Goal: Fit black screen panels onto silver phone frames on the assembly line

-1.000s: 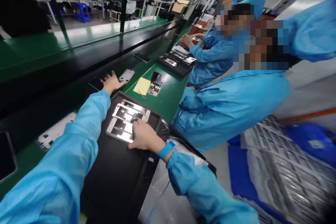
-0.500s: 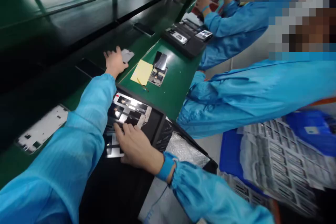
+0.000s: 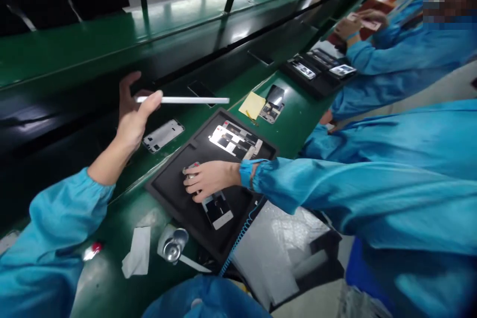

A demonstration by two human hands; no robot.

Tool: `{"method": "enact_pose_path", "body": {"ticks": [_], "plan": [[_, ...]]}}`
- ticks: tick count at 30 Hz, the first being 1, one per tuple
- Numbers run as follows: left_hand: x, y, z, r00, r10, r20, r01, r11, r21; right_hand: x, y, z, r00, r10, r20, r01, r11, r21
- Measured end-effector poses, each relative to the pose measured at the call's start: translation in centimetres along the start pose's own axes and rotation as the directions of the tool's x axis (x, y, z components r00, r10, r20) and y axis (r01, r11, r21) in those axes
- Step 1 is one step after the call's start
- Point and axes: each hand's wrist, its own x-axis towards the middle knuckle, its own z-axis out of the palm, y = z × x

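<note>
Raised above the dark belt, my left hand [image 3: 134, 114] pinches a thin white phone frame [image 3: 186, 100], seen edge-on. My right hand [image 3: 214, 179] lies over a phone screen [image 3: 218, 211] in the black foam tray [image 3: 167, 194], its fingers bent round the upper part and covering the middle. Farther back in that tray lie white-bordered phone screens [image 3: 238, 141], side by side. Another white phone frame [image 3: 163, 135] rests on the green surface just beyond the tray, below my left hand.
A tape roll [image 3: 173, 246] and a white paper piece [image 3: 137, 253] lie near me. Yellow paper [image 3: 252, 105] and an opened phone [image 3: 273, 109] are beyond the tray. Co-workers' blue sleeves [image 3: 395, 35] and a second black tray [image 3: 316, 74] are at the right.
My left hand has lifted a white phone frame off the surface and brought it back. My right hand has shifted to a phone screen nearer the tray's front. The view has turned.
</note>
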Motion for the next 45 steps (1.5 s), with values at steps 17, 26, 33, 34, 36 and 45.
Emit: {"method": "enact_pose_path", "body": {"ticks": [17,26,33,34,36,45], "plan": [[-18.7,10.9,-11.5,0.855,-0.502,-0.13,0.398,0.796,-0.455,2.7,-10.6,0.5,-0.174,0.959,0.223,-0.826,-0.265,0.497],[-23.4,12.0,-12.3,0.735,-0.537,0.413,0.673,0.648,-0.357,7.2,-12.9,-6.7,-0.349,0.932,-0.1,-0.687,-0.181,0.704],[-26.0,11.1,-11.3,0.701,-0.355,0.618,0.598,0.765,-0.238,21.0,-15.4,-8.1,-0.381,0.841,-0.385,-0.27,0.297,0.916],[-26.0,11.2,-11.5,0.737,-0.333,0.588,0.526,0.829,-0.19,22.0,-15.3,-8.7,-0.412,0.81,-0.416,-0.246,0.341,0.907],[-25.8,11.5,-12.1,0.805,-0.255,0.536,0.35,0.933,-0.082,23.1,-14.7,-10.0,-0.399,0.802,-0.444,-0.212,0.39,0.896],[-25.0,12.5,-13.7,0.758,0.095,0.645,-0.359,0.887,0.291,25.1,-12.7,-13.7,-0.407,0.797,-0.447,-0.09,0.452,0.888]]}}
